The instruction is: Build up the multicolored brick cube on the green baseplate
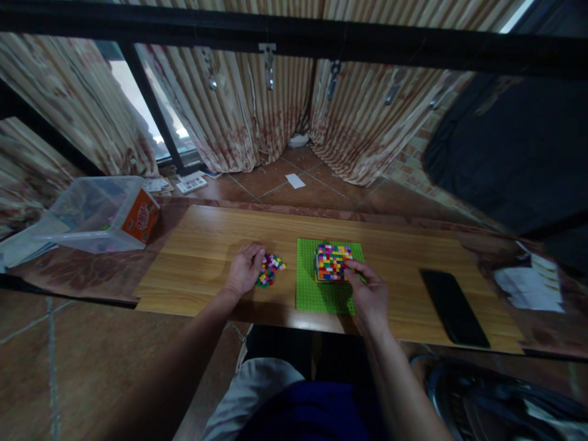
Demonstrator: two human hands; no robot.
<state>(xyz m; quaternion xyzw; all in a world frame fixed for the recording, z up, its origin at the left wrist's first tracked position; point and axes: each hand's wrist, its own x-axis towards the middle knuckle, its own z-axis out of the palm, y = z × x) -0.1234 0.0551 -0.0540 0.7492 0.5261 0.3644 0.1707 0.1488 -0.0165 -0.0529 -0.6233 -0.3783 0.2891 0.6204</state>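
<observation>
A green studded baseplate (305, 294) lies on the wooden board. On it stands a block built of many small multicoloured toy bricks (331, 260). My right hand (370, 294) is at the block's right side, thumb and forefinger closed together against its edge; whatever is between the fingertips is too small to make out. To the left of the baseplate is a loose pile of small coloured bricks (271, 269). My left hand (245, 269) rests on the board at the pile's left edge, its fingers loosely curved and holding nothing that I can see.
A black phone-like slab (454, 306) lies on the board (206, 233) at the right. Beyond it are white papers (528, 285). A clear plastic bin (101, 214) with an orange label stands at the left. Curtains (257, 122) hang behind a dark metal bar (294, 30).
</observation>
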